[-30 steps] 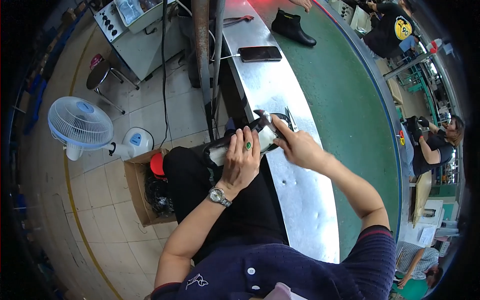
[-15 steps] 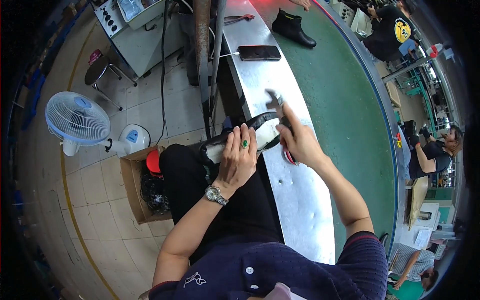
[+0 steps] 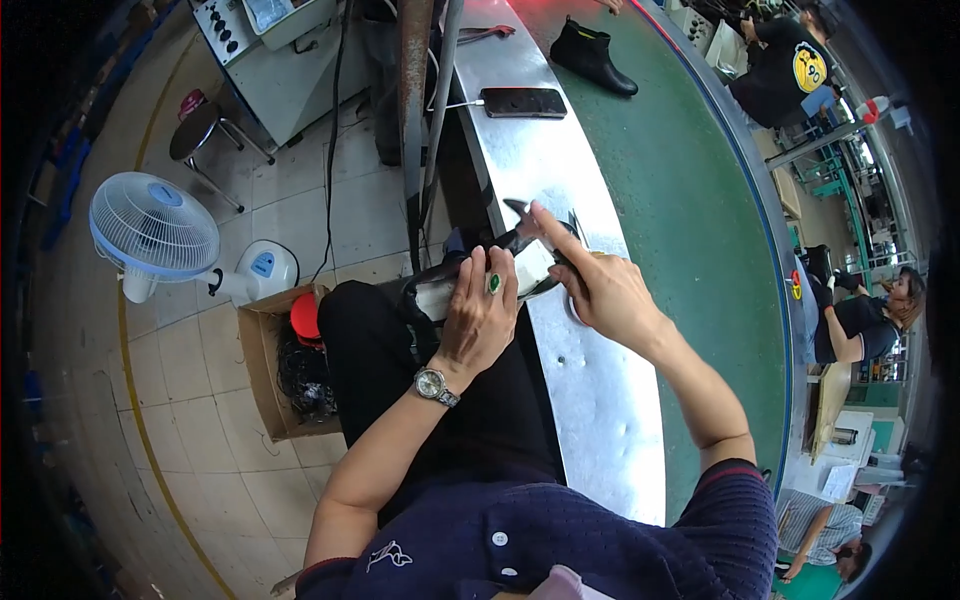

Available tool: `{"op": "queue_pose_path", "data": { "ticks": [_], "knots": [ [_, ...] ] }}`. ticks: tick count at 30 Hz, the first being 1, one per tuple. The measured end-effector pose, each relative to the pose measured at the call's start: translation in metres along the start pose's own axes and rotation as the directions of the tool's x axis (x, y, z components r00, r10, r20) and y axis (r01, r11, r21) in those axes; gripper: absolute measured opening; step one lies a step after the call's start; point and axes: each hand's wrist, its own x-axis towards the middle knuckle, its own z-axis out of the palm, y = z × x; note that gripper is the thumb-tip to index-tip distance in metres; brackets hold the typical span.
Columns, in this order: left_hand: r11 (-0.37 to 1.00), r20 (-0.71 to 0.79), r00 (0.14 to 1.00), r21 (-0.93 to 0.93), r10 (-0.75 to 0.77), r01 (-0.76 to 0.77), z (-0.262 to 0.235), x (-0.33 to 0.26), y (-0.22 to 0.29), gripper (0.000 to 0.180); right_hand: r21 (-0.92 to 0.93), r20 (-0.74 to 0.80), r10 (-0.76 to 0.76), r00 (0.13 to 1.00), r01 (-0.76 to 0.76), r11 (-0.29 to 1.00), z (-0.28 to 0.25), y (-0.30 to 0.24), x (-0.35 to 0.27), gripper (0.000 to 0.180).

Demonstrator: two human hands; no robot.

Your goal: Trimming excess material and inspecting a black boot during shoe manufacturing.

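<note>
A black shoe with a white underside [image 3: 437, 298] lies bottom up across my lap, its toe end near the metal bench edge. My left hand [image 3: 479, 318] presses on it, fingers together over its middle. In my right hand [image 3: 612, 288] is a dark metal hammer [image 3: 517, 208], partly hidden and blurred, its head over the shoe's toe end. The index finger stretches along the tool while the other fingers curl round the handle. Behind my right hand, on the bench, a thin pointed metal tool [image 3: 575, 222] shows in part.
The metal bench [image 3: 610, 420] carries a phone [image 3: 523, 102] on a cable and red-handled pliers [image 3: 486, 34]. Beyond it, a black ankle boot [image 3: 594, 57] stands on a green conveyor belt [image 3: 700, 250]. At left are a cardboard box [image 3: 262, 375], a fan [image 3: 154, 226] and a stool [image 3: 195, 132].
My right hand has shifted slightly right and the hammer has tilted, its head moving left and a little down. My left hand stays on the shoe. The view has shifted slightly.
</note>
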Motion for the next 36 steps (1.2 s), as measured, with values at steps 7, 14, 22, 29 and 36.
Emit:
{"op": "queue_pose_path", "data": {
  "ticks": [7,14,22,29,36],
  "knots": [
    [0.999,-0.029,0.999,0.047,0.021,-0.019,0.0,0.003,0.0,0.036,-0.128,0.137,0.08,0.987,-0.062,0.99,0.003,-0.004,0.001,0.077],
    [1.0,-0.092,0.996,-0.026,0.013,-0.016,-0.001,0.006,0.0,0.028,-0.083,0.068,0.036,0.997,-0.031,0.996,0.009,-0.009,0.001,0.079],
    [0.982,-0.02,0.997,-0.173,-0.08,0.075,-0.002,0.001,-0.001,0.052,-0.026,0.049,0.082,0.995,-0.081,0.996,0.027,-0.012,-0.003,0.08],
    [0.905,0.406,0.88,-0.227,-0.248,0.359,-0.042,0.013,-0.023,0.071,-0.076,0.1,0.056,0.993,-0.048,0.996,0.017,-0.016,0.002,0.082],
    [0.994,0.099,0.991,-0.043,-0.092,0.097,-0.019,-0.009,-0.018,0.069,-0.116,0.105,0.062,0.993,-0.049,0.992,0.007,-0.025,0.003,0.078]
  ]
}}
